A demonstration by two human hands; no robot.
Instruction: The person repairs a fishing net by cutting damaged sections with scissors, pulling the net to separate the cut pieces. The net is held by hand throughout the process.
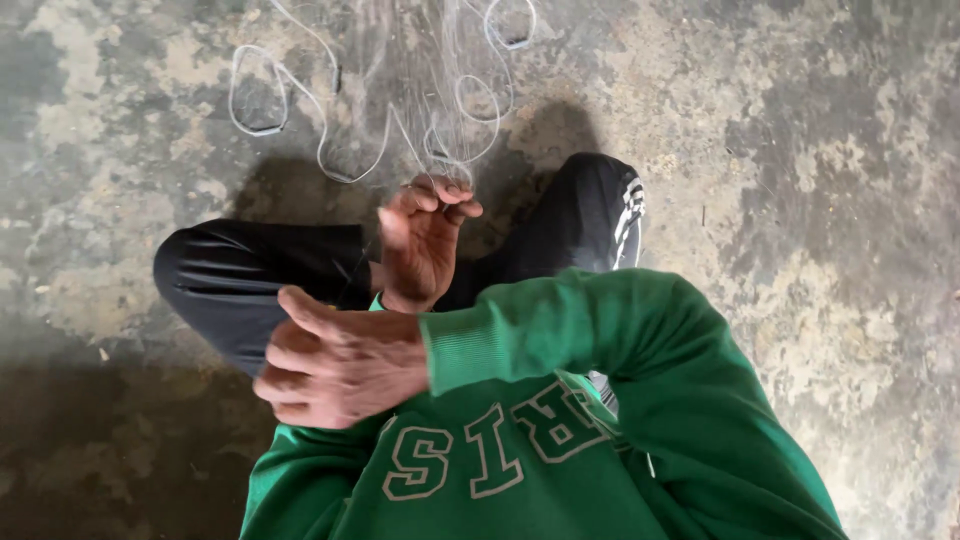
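Note:
A fine, almost clear fishing net (400, 90) with white cord loops (260, 100) along its edge lies spread on the concrete floor ahead of my crossed legs. My left hand (425, 245) is raised over my lap, with thumb and fingertips pinched on the net's threads at its near edge. My right hand (335, 368) reaches across my body in a green sleeve and sits lower and nearer, its fingers curled into a loose fist. A thin dark thread runs between the two hands. Whether the right hand grips it cannot be made out.
I sit cross-legged in black trousers (240, 275) and a green sweatshirt (560, 450) on a stained, patchy concrete floor (800, 180). One knee (600, 200) points forward at the right. Shadow darkens the floor at the lower left.

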